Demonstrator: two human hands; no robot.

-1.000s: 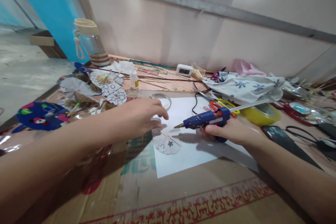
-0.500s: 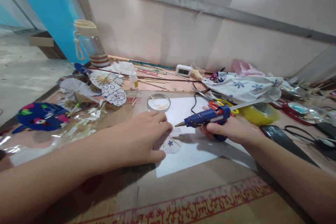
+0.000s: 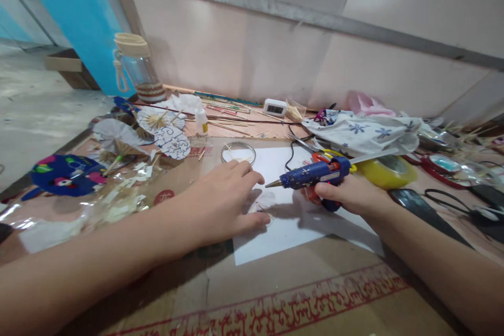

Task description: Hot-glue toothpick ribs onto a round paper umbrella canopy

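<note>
Your left hand (image 3: 227,197) has come down and across over the last second. It hovered beside the fan disc (image 3: 264,202) and left nearly all of it in sight; now the palm and fingers cover most of the disc, and only a small patch with a thin stick shows between thumb and forefinger. Those two stand well apart. The thumb tip reaches the disc's right side, but whether it presses there, you cannot tell from this view, nor what the hidden fingertips touch.

The disc lies near the left edge of the white sheet (image 3: 277,241), which itself lies on the cardboard (image 3: 208,294). Your right hand (image 3: 352,194) has hardly moved: it is wrapped around the grip of the glue gun (image 3: 317,175), above the middle of the sheet, nozzle pointing left. The change leaves that nozzle just beside your left forefinger, so the hot tip looks to be the thing to watch while the disc is covered. The round dish (image 3: 255,155) of small sticks sits by the sheet's far left corner.
</note>
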